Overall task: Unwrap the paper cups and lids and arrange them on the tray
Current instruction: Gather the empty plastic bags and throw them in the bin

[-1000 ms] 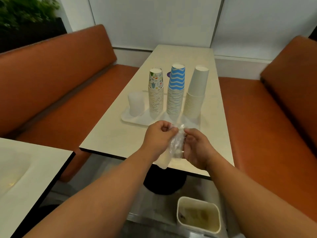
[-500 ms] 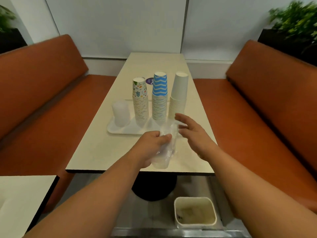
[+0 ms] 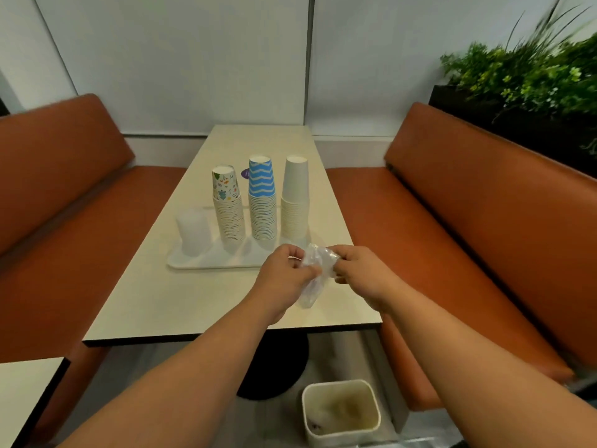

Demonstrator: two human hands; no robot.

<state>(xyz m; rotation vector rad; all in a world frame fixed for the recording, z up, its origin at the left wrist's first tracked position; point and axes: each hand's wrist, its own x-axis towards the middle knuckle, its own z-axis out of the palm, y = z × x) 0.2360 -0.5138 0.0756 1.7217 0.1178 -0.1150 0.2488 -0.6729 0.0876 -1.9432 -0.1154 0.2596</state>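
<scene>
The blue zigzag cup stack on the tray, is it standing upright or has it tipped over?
Upright. The blue zigzag cup stack stands straight on the white tray, cups upside down with bases up, between two other stacks.

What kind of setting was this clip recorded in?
Probably a cafe or fast-food booth: orange padded benches flank a narrow table, stacked paper cups stand on a tray, and a planter sits behind.

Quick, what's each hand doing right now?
Left hand: closed, gripping the crumpled clear plastic wrapper.
Right hand: closed, pinching the same wrapper from its other side.
</scene>
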